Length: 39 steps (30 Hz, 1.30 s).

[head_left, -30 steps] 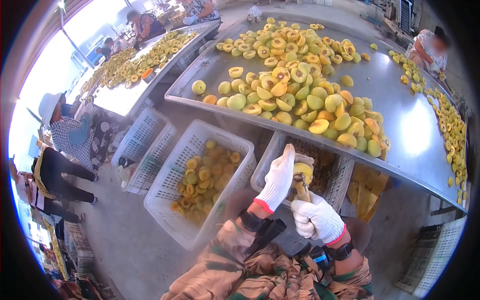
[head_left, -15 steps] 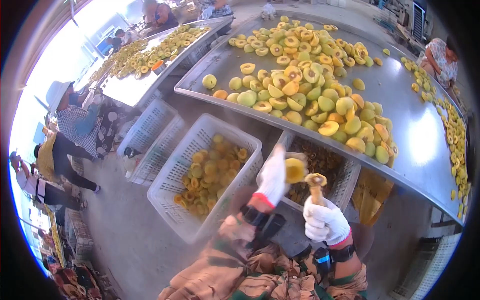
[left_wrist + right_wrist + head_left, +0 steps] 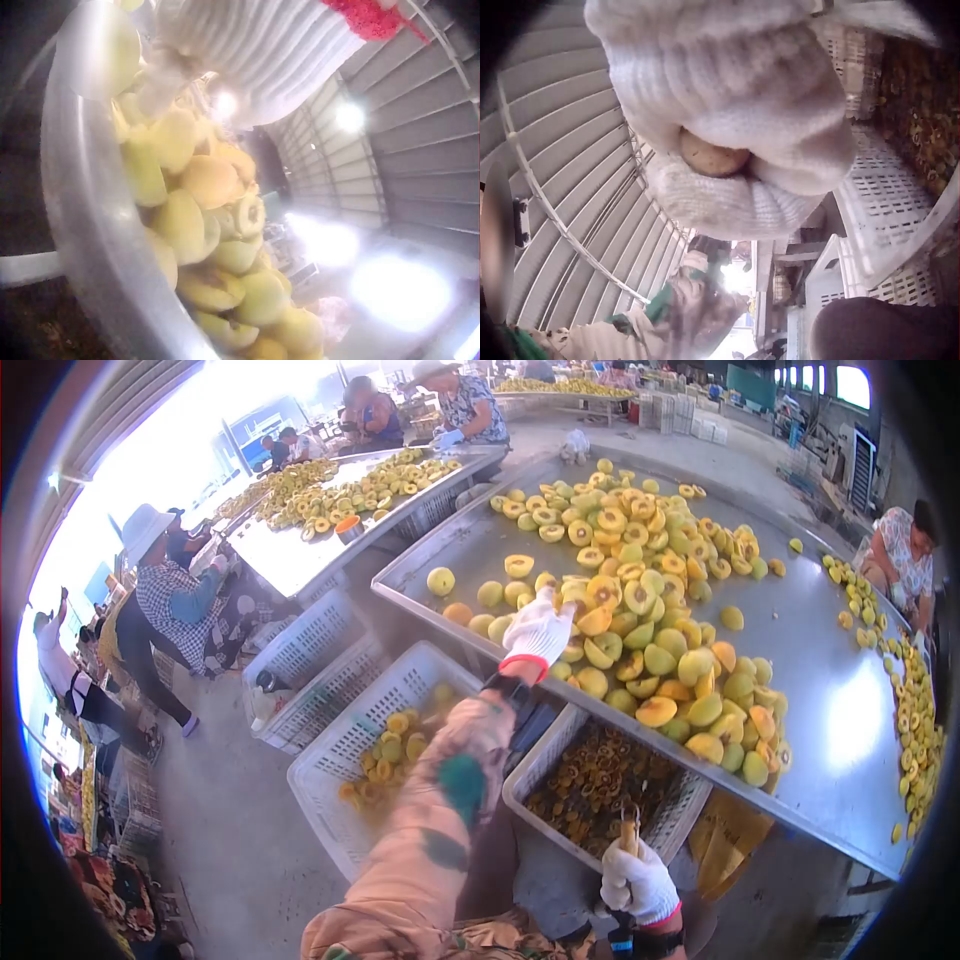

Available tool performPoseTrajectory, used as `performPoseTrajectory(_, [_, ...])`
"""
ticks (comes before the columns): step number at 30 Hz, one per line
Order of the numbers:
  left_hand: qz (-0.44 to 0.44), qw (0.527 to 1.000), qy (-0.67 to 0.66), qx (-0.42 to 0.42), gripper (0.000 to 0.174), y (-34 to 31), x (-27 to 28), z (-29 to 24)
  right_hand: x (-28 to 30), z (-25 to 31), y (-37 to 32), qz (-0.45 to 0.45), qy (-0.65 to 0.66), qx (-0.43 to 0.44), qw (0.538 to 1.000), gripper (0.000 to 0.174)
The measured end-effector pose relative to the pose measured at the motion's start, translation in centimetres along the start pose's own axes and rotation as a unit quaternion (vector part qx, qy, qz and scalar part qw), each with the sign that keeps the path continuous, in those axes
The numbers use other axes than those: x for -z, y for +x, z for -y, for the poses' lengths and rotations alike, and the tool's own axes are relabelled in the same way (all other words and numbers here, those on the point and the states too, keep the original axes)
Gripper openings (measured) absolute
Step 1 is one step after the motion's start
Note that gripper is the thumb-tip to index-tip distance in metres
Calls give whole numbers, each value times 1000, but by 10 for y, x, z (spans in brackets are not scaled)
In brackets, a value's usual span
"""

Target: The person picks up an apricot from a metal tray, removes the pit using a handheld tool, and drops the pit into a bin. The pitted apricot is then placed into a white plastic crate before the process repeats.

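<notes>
Many halved peaches [image 3: 655, 660] with yellow-green skins lie heaped on a metal table. My left hand [image 3: 540, 632], in a white knit glove, reaches over the near left side of this heap, fingers apart and fingertips right at the fruit. In the left wrist view the glove [image 3: 262, 60] is close above the peach halves [image 3: 202, 225], beside the table's rounded metal rim. Low in front of me, my gloved right hand [image 3: 638, 882] grips a pitting tool [image 3: 629, 830] by its wooden handle, metal tip upward. The handle's end [image 3: 712, 155] shows between the curled fingers in the right wrist view.
Below the table edge stands a crate [image 3: 690, 822] of dark pits and scraps. Left of it, a white crate [image 3: 318, 815] holds more peach halves, partly behind my left arm. Other people work around a second table [image 3: 262, 560] and at the far right.
My left hand has let go of a peach half and moved from above the crates up to the heap. My right hand has lowered with the tool, whose tip no longer carries the pit piece.
</notes>
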State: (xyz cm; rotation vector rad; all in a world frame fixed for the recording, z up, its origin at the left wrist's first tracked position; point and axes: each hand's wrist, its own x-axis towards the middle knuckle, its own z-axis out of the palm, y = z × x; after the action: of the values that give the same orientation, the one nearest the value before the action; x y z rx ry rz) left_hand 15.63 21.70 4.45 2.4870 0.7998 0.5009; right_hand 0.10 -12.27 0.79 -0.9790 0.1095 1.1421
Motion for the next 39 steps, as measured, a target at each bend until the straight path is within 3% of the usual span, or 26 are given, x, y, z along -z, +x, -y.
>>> performPoseTrajectory(3, [65, 997, -26, 40, 57, 27, -24, 2, 8, 3, 1, -3, -9, -2, 1000, 20])
performPoseTrajectory(6, [47, 992, -113, 21, 53, 22, -24, 22, 7, 3, 3, -9, -9, -10, 1000, 17])
performPoseTrajectory(7, [80, 975, -201, 41, 53, 16, -21, 30, 4, 3, 2, -17, -8, -9, 1000, 17])
performPoseTrajectory(9, [138, 914, -372, 80, 54, -7, 12, 26, -8, 9, 5, -32, -7, -6, 999, 15])
performPoseTrajectory(12, [208, 718, -664, 26, 53, -43, 6, 41, -22, 19, 7, -20, -26, 40, 999, 13])
performPoseTrajectory(13, [281, 689, -667, 43, 55, -65, 15, 42, -32, 24, 9, -29, -37, 61, 997, 13])
performPoseTrajectory(15, [318, 676, -661, 68, 54, -113, 29, 22, -49, 32, 13, -65, -45, 128, 989, 14])
performPoseTrajectory(17, [325, 663, -673, 43, 53, -153, 25, 11, -67, 42, 14, -167, -128, 238, 948, 15])
performPoseTrajectory(19, [350, 685, -639, 15, 52, -185, 35, -6, -62, 41, 29, -258, -194, 299, 898, 21])
performPoseTrajectory(21, [390, 630, -666, 84, 52, -205, 40, -9, -56, 39, 29, -227, -137, 296, 918, 23])
performPoseTrajectory(23, [410, 574, -704, 84, 54, -217, 36, -1, -52, 36, 24, -179, -68, 279, 941, 22])
performPoseTrajectory(25, [376, 615, -692, 41, 55, -229, 32, 3, -56, 34, 14, -133, 28, 219, 966, 19])
performPoseTrajectory(27, [283, 733, -617, -42, 55, -243, 22, -8, -61, 25, 16, -110, 114, 186, 970, 18])
performPoseTrajectory(28, [216, 760, -609, -70, 55, -245, 23, -14, -70, 21, 13, -119, 76, 185, 973, 19])
performPoseTrajectory(31, [265, 534, -800, 72, 54, -239, 16, -13, -84, 14, 5, -145, -23, 180, 973, 18])
performPoseTrajectory(34, [267, 483, -818, 159, 54, -232, 20, -14, -86, 13, -4, -190, -242, 229, 923, 21])
performPoseTrajectory(35, [280, 458, -824, 181, 55, -232, 20, -13, -77, 9, -2, -176, -353, 268, 879, 22])
performPoseTrajectory(36, [266, 496, -802, 198, 59, -232, 20, -15, -69, 5, 2, -160, -457, 303, 821, 23])
performPoseTrajectory(39, [263, 534, -777, 204, 61, -232, 20, -13, -66, 2, -2, -160, -549, 291, 767, 24])
